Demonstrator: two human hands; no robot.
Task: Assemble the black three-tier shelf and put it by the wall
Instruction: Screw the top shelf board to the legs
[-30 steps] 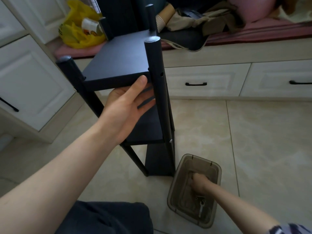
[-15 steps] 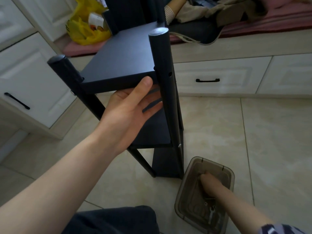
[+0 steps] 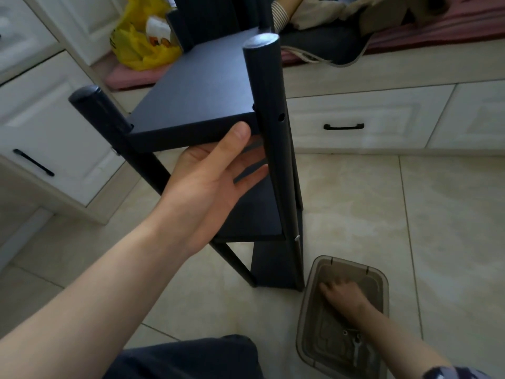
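Black shelf (image 3: 202, 88) upright, left hand (image 3: 216, 184) touching its top tier, right hand (image 3: 345, 296) in plastic bin (image 3: 384, 296)

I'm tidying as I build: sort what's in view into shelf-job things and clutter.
Job: shelf; left hand touching its top board; right hand in the bin; wrench in the bin.
Clutter: yellow bag; clothes; pink cushion.
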